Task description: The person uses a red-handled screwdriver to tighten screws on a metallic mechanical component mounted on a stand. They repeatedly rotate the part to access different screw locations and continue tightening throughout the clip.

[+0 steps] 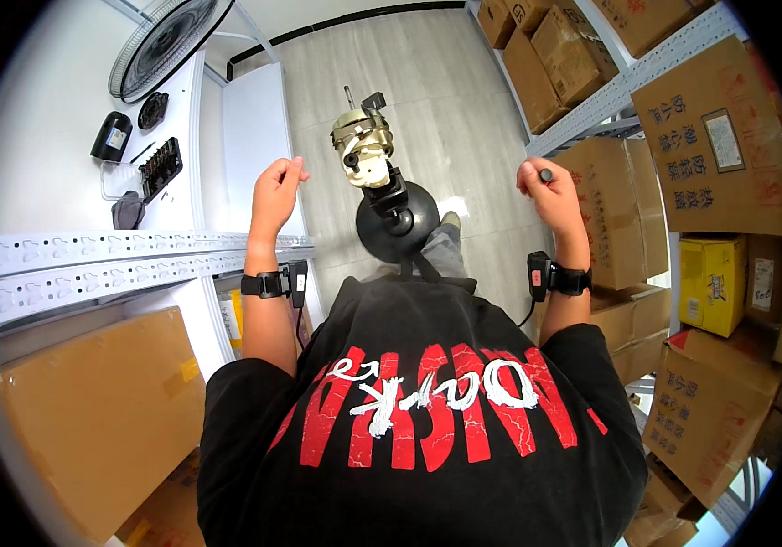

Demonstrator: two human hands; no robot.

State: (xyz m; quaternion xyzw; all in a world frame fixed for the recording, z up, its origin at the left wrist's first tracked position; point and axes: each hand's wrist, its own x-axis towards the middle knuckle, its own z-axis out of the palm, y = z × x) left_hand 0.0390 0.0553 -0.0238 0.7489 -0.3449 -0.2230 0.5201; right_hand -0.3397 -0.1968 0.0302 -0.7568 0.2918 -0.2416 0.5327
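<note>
In front of me stands a pedestal fan with its motor bare, a metal shaft pointing away from me. Its black neck rises over a round black base. To the left of the motor, apart from it, is my left hand, its fingers curled closed; what lies inside, if anything, is hidden. My right hand is raised on the right, closed around a dark cylindrical handle whose round end shows. The rest of that tool is out of sight.
At left, a white shelf top bears a bit set, a clear plastic box, a black cylinder and a grey cloth. A fan grille leans behind. Cardboard boxes crowd the right-hand racks.
</note>
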